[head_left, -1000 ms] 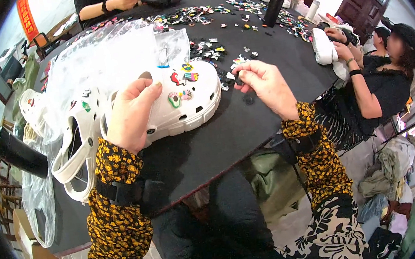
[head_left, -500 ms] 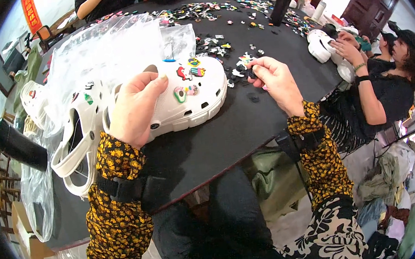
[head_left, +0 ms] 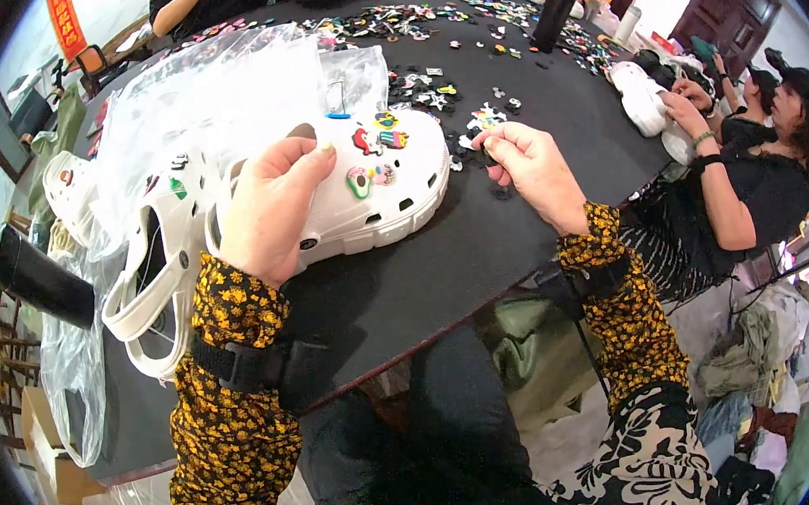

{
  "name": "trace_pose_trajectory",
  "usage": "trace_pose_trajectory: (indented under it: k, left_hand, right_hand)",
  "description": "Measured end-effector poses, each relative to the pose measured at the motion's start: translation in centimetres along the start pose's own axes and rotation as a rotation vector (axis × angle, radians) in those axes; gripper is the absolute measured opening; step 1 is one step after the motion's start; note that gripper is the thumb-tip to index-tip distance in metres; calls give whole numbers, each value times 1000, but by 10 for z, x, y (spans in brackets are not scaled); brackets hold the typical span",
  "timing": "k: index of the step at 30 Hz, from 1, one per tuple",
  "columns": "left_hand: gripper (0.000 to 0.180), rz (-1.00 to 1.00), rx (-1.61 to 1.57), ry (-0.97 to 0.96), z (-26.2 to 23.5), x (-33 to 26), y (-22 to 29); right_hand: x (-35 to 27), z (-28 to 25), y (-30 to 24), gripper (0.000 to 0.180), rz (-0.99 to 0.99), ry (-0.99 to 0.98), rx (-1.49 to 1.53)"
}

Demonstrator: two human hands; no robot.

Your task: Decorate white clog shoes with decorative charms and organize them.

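Observation:
My left hand (head_left: 275, 202) grips a white foam clog (head_left: 360, 193) by its opening, thumb on top, toe toward the right. Several colourful rubber charms, among them an avocado-shaped charm (head_left: 359, 182), sit on its upper. Above the tabletop to the right of the toe, my right hand (head_left: 535, 170) is closed in a pinch. Something small and dark shows at its fingertips, too hidden to make out. Just beyond those fingers lies a cluster of loose charms (head_left: 481, 120). A second white clog (head_left: 172, 265), with charms on it, rests left of my left hand.
Clear plastic bags (head_left: 214, 95) cover the table's left side. Loose charms (head_left: 402, 21) spread across the far side of the dark table (head_left: 483, 255). Black bottles (head_left: 552, 14) stand at the far right and left. At right, a person (head_left: 745, 151) handles white clogs (head_left: 641, 98).
My right hand has turned slightly, its fingers curling further over the fingertips. The left hand and clog have shifted a little right in the picture, along with the surroundings.

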State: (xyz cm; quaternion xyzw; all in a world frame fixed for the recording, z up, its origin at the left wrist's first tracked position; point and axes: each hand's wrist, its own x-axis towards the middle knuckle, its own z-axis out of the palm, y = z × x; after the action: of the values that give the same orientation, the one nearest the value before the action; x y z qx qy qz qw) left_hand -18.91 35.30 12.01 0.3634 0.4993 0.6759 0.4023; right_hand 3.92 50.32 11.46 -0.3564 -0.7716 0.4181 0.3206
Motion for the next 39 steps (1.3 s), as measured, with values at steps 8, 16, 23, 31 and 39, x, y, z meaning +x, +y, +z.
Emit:
trace_pose_trajectory:
  k: [8,16,23,31,39]
  left_hand:
    - [25,-7,-7,-17,-7,-1,0]
    - [24,-3,13,0,-4,1,-2]
    - [24,-16,-23,-18,-4,-2,1]
    - [24,-16,-9,-40,-8,3,-4]
    - [23,-1,-24,-41,-8,3,-6]
  right_hand:
    - [1,10,-10,18,12,-19,12]
    - [2,5,-1,20,-50,-37,34]
    - [1,8,-2,19,-24,-47,39]
    - [1,10,-11,20,-39,-42,86]
    - [0,17,-24,20,-77,-122,116]
